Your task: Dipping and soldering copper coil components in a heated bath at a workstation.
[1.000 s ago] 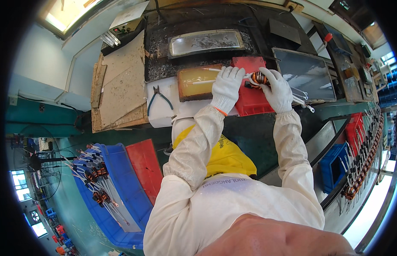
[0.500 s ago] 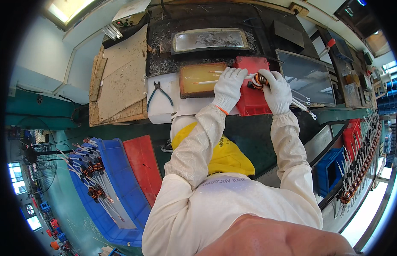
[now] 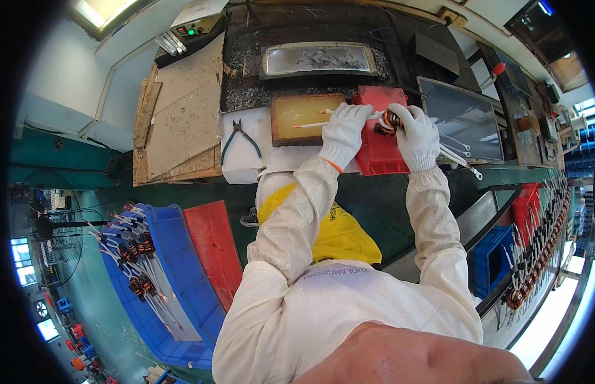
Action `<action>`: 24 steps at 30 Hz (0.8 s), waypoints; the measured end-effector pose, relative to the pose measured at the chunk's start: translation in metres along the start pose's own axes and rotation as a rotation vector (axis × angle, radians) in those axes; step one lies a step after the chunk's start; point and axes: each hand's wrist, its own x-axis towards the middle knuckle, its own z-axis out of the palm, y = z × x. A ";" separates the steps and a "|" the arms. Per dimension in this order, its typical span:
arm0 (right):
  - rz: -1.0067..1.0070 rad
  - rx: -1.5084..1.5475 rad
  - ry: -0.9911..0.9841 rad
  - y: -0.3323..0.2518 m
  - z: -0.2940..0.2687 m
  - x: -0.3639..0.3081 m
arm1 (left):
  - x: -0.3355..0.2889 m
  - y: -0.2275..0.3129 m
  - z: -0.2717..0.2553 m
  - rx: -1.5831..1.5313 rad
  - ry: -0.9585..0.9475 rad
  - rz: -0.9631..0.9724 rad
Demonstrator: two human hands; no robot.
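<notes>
My right hand (image 3: 418, 137), in a white knit glove, is closed around a ring-shaped coil (image 3: 391, 120) with copper windings and dark bands. White sleeved leads with ring lugs (image 3: 474, 173) trail from the coil past that hand to the right. My left hand (image 3: 346, 131), gloved too, pinches the coil's other white leads (image 3: 308, 125) to the left of the coil. Those leads' bare tips point left above a shallow tray (image 3: 276, 139) of amber material. Whether the tips touch it I cannot tell. A red plastic box (image 3: 382, 157) lies beneath my hands.
Behind the amber tray stands a rectangular pot (image 3: 318, 59) with a silvery surface. Green-handled cutters (image 3: 238, 137) lie on white paper at left. A blue bin (image 3: 188, 281) of coils stands lower left; more coils line a rack (image 3: 544, 256) at right. A control box (image 3: 193, 29) shows a green light.
The whole view has shifted slightly. Both hands keep their hold on the coil and its leads. The control box's green light looks brighter.
</notes>
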 end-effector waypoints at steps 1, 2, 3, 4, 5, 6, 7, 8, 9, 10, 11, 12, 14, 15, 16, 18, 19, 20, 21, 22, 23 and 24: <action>0.004 0.000 -0.007 0.000 0.000 0.000 | 0.000 0.000 0.000 0.001 0.002 -0.002; 0.002 -0.007 -0.005 -0.001 0.000 0.001 | 0.000 0.000 0.000 0.000 0.004 -0.002; 0.000 -0.015 -0.004 -0.001 0.000 0.001 | 0.000 0.000 0.000 -0.004 0.003 -0.007; -0.001 -0.022 -0.002 -0.001 0.000 0.001 | 0.000 0.000 0.000 -0.008 0.001 -0.012; -0.005 -0.025 0.006 -0.002 0.000 0.001 | 0.000 0.001 0.000 -0.011 -0.001 -0.016; -0.010 -0.028 0.014 -0.002 0.001 0.001 | 0.000 0.001 0.000 -0.017 0.001 -0.016; -0.006 -0.028 0.012 -0.002 0.001 0.001 | 0.000 0.001 0.000 -0.022 0.004 -0.015; -0.013 -0.030 0.016 -0.002 0.001 0.001 | -0.001 0.001 0.000 -0.029 -0.004 -0.024; -0.012 -0.030 0.009 -0.001 0.002 0.001 | 0.000 0.000 -0.001 -0.023 0.030 -0.001; -0.010 -0.030 0.003 -0.001 0.002 0.001 | 0.001 0.000 -0.001 -0.020 0.054 0.014; -0.006 -0.029 -0.001 0.000 0.002 0.001 | 0.001 0.001 -0.002 -0.014 0.069 0.024; -0.002 -0.027 -0.005 0.001 0.003 0.001 | 0.001 0.001 -0.002 -0.012 0.078 0.029; 0.002 -0.029 -0.002 0.002 0.003 0.000 | 0.001 0.003 -0.003 0.000 0.080 0.029; 0.001 -0.032 0.005 0.002 0.003 -0.001 | 0.001 0.004 -0.004 0.008 0.067 0.029; 0.000 -0.035 0.012 0.002 0.003 -0.002 | 0.001 0.004 -0.004 0.019 0.054 0.029; -0.017 -0.019 0.029 0.004 0.000 -0.005 | 0.002 0.004 -0.002 0.050 0.046 0.052; -0.010 -0.013 0.025 0.004 -0.002 -0.006 | 0.003 0.003 -0.001 0.071 0.052 0.077; -0.016 0.027 0.015 0.004 -0.004 -0.008 | 0.004 0.003 0.001 0.093 0.050 0.098; -0.005 0.064 -0.007 0.004 -0.007 -0.010 | 0.004 0.002 0.002 0.105 0.059 0.108; 0.007 0.104 -0.031 0.005 -0.010 -0.011 | 0.004 0.001 0.002 0.117 0.060 0.115; 0.009 0.123 -0.041 0.005 -0.012 -0.012 | 0.005 0.001 0.003 0.131 0.050 0.118; 0.014 0.144 -0.052 0.005 -0.014 -0.012 | 0.006 0.001 0.004 0.139 0.080 0.131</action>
